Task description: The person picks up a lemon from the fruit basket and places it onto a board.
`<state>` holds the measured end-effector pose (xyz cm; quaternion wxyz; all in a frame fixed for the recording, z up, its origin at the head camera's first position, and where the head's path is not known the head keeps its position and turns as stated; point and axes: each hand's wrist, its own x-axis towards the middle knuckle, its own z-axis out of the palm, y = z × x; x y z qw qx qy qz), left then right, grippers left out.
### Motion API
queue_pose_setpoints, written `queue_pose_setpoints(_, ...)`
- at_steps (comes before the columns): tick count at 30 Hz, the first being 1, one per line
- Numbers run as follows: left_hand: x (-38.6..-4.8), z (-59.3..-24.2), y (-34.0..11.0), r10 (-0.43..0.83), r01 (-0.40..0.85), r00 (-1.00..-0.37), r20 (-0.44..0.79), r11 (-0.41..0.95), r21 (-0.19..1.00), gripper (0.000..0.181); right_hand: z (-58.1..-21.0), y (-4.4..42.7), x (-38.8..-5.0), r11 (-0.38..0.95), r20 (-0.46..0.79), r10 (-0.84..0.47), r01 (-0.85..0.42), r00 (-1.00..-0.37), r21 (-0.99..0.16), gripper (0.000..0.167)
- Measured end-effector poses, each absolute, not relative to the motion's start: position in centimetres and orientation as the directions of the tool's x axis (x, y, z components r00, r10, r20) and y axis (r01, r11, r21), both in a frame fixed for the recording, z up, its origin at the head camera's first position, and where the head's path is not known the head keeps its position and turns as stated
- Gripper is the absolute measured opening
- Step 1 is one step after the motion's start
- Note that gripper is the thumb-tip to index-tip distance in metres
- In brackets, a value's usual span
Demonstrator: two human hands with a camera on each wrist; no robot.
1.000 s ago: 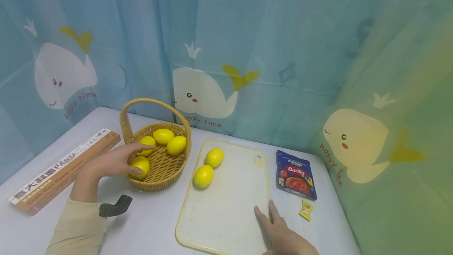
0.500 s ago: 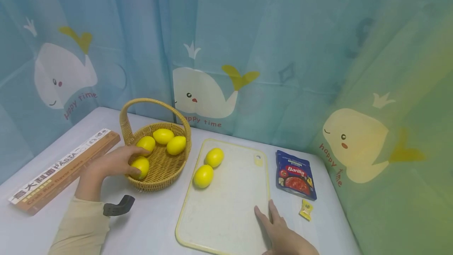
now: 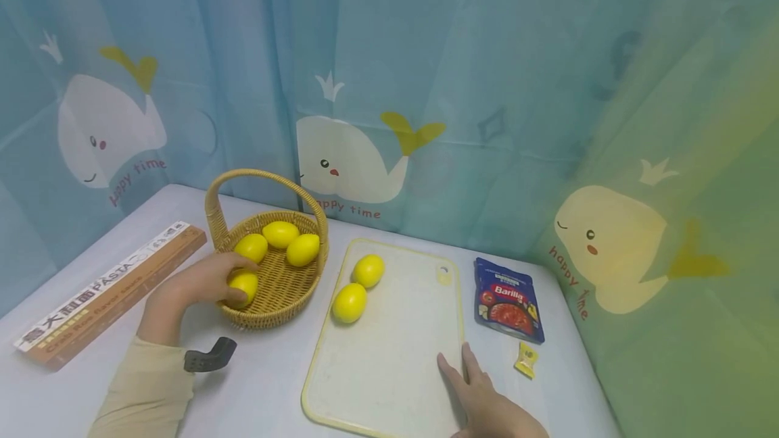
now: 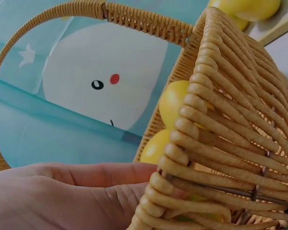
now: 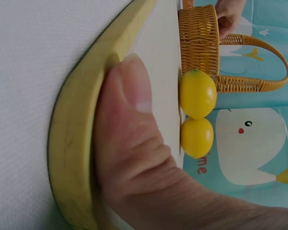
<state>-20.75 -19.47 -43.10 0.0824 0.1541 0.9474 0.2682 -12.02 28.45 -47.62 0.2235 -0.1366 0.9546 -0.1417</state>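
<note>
Touches the cutting board at its right edge, well right of the wicker basket, with the spread right hand. Inside the basket's near left side, with the closer left hand, pinches a partly hidden lemon, long axis unclear.

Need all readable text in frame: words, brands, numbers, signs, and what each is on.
"PASTA": long box
"Crab Roe flavor sauce": same box
"大利": same box; neighbouring Chinese characters blurred
"Barilla": blue pouch
"happy time": curtain, three times; the middle one's first letter isn't clear
Too small or blurred: the pouch's fine print, the print on the small yellow packet
No readable numbers.
</note>
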Motion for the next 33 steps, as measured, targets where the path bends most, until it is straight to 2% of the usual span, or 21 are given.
queue_pose_setpoints(10, -21.2, -43.5, -18.9, 0.350, 0.265, -0.935, -0.055, 0.793, 0.548, 0.054, -47.8, 28.3, -12.1, 0.930, -0.424, -0.290, -0.149, -0.858, -0.335, 0.120)
queue_pose_setpoints(33, -21.5, -44.1, -18.1, 0.330, 0.256, -0.943, -0.050, 0.810, 0.527, 0.055, -47.7, 28.4, -12.0, 0.929, -0.399, -0.307, -0.182, -0.864, -0.321, 0.119)
